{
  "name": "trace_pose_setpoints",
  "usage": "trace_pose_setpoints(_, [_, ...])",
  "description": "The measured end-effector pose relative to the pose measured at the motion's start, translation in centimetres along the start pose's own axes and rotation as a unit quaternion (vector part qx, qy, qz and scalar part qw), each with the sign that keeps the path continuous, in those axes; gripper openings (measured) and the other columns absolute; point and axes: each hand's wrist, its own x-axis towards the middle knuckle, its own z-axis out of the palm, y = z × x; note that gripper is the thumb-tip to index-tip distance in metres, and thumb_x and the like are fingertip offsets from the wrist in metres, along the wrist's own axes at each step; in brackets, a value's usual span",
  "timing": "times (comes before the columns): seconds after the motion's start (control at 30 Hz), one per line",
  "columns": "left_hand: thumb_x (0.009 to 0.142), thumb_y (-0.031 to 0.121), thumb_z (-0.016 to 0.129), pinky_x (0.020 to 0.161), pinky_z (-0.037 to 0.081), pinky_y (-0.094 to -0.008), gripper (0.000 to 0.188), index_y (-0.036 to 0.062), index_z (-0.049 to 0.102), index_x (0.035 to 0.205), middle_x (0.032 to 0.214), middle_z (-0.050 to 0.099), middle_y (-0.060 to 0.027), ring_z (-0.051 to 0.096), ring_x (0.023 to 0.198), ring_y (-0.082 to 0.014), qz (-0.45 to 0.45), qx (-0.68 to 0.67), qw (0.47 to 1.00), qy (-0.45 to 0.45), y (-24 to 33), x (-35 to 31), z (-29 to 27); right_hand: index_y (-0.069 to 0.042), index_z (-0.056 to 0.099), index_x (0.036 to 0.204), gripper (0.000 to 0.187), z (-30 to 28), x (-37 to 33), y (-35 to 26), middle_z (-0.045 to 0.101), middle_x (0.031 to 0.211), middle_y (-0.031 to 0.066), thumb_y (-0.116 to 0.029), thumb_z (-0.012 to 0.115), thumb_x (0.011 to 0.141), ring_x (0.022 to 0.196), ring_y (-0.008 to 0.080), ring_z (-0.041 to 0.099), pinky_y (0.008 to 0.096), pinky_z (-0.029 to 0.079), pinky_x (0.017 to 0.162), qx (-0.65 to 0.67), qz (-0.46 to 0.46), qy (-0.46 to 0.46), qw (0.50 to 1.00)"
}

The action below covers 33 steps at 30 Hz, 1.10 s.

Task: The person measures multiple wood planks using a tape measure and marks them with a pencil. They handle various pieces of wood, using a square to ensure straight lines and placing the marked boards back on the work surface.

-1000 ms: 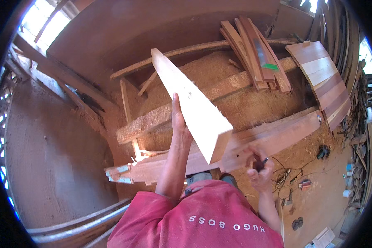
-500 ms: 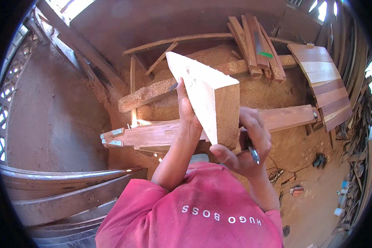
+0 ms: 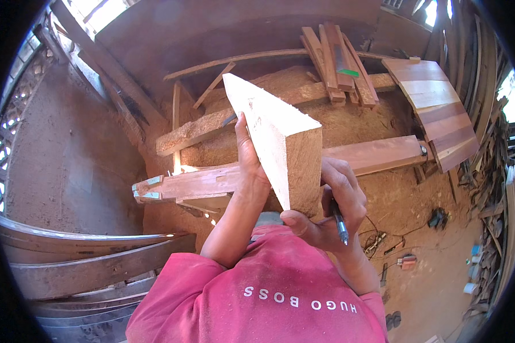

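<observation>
Pale timber block (image 3: 272, 126) at the centre, a person's left hand (image 3: 252, 163) gripping its eight o'clock side, right hand (image 3: 344, 197) pinching its near end at four o'clock, pen (image 3: 340, 226) tucked in that grasp, stacked boards (image 3: 328, 63) at one o'clock.

Timber beam (image 3: 266, 123): squared, pale on its broad lit faces, with splintery fuzz along the right edge.
Beam's near end (image 3: 303, 171): a browner, flat face, turned toward the person.
Beam's pose: held up, its length running far and left, left hand (image 3: 253, 163) along the left side, right hand (image 3: 343, 197) at the near end.
Pen (image 3: 340, 226): dark with a greyish end, tucked in the right hand, slanting near and slightly right.
</observation>
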Motion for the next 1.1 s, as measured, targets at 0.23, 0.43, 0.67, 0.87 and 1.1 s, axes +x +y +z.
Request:
trace_pose_setpoints(0.23, [0.097, 0.055, 0.052, 0.103, 0.05, -0.0497, 0.067, 0.0057, 0.045, 0.142, 0.133, 0.059, -0.0155, 0.06, 0.12, -0.0313, 0.017, 0.079, 0.996, 0.042, -2.0, -0.9, 0.4, 0.008, 0.059, 0.119, 0.084, -2.6, -1.0, -1.4, 0.066, 0.102, 0.0146, -0.056, 0.086, 0.07, 0.071, 0.0088, 0.059, 0.0214, 0.043, 0.053, 0.011, 0.06, 0.006, 0.998])
trace_pose_setpoints(0.43, [0.101, 0.037, 0.052, 0.107, 0.047, -0.043, 0.067, 0.0058, 0.024, 0.153, 0.144, 0.047, -0.0147, 0.057, 0.124, -0.0285, 0.096, 0.227, 0.966, 0.078, -5.5, -1.6, 0.7, 0.007, 0.052, 0.129, 0.057, -6.0, -5.4, 0.4, 0.065, 0.111, 0.0156, -0.023, 0.073, 0.086, 0.102, 0.0196, 0.065, 0.0309, 0.052, 0.085, 0.121, 0.289, 0.1, 0.944])
trace_pose_setpoints(0.67, [0.097, 0.062, 0.037, 0.117, 0.03, -0.0554, 0.077, 0.0144, 0.024, 0.155, 0.154, 0.03, -0.0209, 0.039, 0.14, -0.0362, 0.209, 0.181, 0.925, 0.26, -0.3, -0.5, -7.5, 0.0, 0.051, 0.135, 0.056, -11.5, -18.3, 5.8, 0.06, 0.13, 0.0129, -0.034, 0.054, 0.091, 0.113, 0.0266, 0.062, 0.0404, 0.048, 0.1, 0.44, 0.423, 0.409, 0.679])
trace_pose_setpoints(0.87, [0.099, 0.061, 0.036, 0.117, 0.03, -0.0531, 0.072, 0.0109, 0.034, 0.15, 0.148, 0.043, -0.0159, 0.044, 0.137, -0.0335, -0.03, 0.167, 0.982, -0.086, -5.5, 3.2, -9.2, 0.001, 0.05, 0.137, 0.057, -16.7, -29.3, 5.8, 0.062, 0.129, 0.0125, -0.034, 0.052, 0.092, 0.118, 0.0256, 0.061, 0.0402, 0.047, 0.103, 0.361, 0.596, 0.434, 0.571])
trace_pose_setpoints(1.1, [0.101, 0.054, 0.033, 0.111, 0.037, -0.0537, 0.063, 0.0034, 0.049, 0.134, 0.13, 0.054, -0.0155, 0.053, 0.122, -0.0342, -0.15, 0.1, 0.977, -0.113, -9.6, 5.1, -8.2, -0.008, 0.045, 0.145, 0.058, -19.1, -27.1, 2.5, 0.058, 0.129, 0.0089, -0.034, 0.052, 0.094, 0.12, 0.0244, 0.056, 0.0377, 0.044, 0.105, 0.296, 0.501, 0.501, 0.641])
